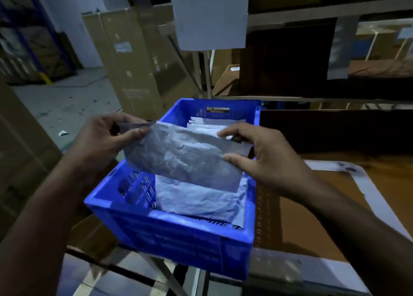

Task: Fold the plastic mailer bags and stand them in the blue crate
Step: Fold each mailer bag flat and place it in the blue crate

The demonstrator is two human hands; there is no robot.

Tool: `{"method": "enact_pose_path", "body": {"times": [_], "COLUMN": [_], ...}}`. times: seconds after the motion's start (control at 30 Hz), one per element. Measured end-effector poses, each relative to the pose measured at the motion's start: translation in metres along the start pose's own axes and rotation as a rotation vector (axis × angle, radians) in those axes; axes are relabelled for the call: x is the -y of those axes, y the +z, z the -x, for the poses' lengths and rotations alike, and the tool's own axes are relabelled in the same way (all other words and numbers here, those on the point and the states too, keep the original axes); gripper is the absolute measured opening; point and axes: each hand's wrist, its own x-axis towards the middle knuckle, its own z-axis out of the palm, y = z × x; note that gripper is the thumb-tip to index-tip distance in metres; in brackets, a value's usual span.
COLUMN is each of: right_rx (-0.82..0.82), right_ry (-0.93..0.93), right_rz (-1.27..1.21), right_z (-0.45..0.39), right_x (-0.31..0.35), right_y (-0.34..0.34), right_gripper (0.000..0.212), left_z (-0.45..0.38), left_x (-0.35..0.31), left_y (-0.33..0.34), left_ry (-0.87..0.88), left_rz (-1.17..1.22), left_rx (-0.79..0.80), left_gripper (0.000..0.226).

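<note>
Over the blue crate (169, 235), head view: left hand (105, 137) and right hand (263, 159) each pinch an end of a grey mailer bag (185, 159). Slippery, crinkly plastic could spring unfolded, or flop onto the bags already standing (207, 123).

A: What's showing of the person?
B: Two bare forearms, entering from lower left and lower right of the frame. Left hand (105, 137) and right hand (263, 157) ungloved.
A: Sleeves?
B: None visible.
</note>
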Motion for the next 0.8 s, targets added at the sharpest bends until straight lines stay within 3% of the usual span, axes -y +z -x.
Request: {"method": "enact_pose_path", "body": {"times": [0.1, 0.2, 0.27, 0.37, 0.5, 0.67, 0.8], "right_rx": [0.23, 0.485, 0.629, 0.795, 0.855, 0.933, 1.003], "right_ry": [0.088, 0.149, 0.157, 0.184, 0.173, 0.229, 0.219], "right_rz": [0.319, 0.657, 0.813, 0.947, 1.024, 1.007, 1.041], "right_z": [-0.012, -0.016, -0.017, -0.022, -0.032, -0.031, -0.024], "right_x": [0.001, 0.004, 0.008, 0.013, 0.014, 0.007, 0.006], "right_y": [0.025, 0.039, 0.048, 0.066, 0.09, 0.108, 0.117], "right_gripper": [0.038, 0.02, 0.019, 0.019, 0.016, 0.012, 0.024], "left_z": [-0.002, -0.006, -0.007, -0.009, -0.012, -0.007, -0.005], "left_x": [0.036, 0.07, 0.085, 0.094, 0.096, 0.094, 0.097], "left_y": [-0.013, -0.003, 0.012, 0.034, 0.051, 0.064, 0.07], "left_ry": [-0.093, -0.134, -0.087, 0.046, 0.176, 0.227, 0.362], "left_rz": [-0.142, -0.321, -0.48, -0.772, -1.023, -1.031, -1.102], "left_rx": [0.183, 0.424, 0.544, 0.656, 0.782, 0.955, 0.952], "left_gripper": [0.022, 0.022, 0.014, 0.021, 0.024, 0.03, 0.027]}}
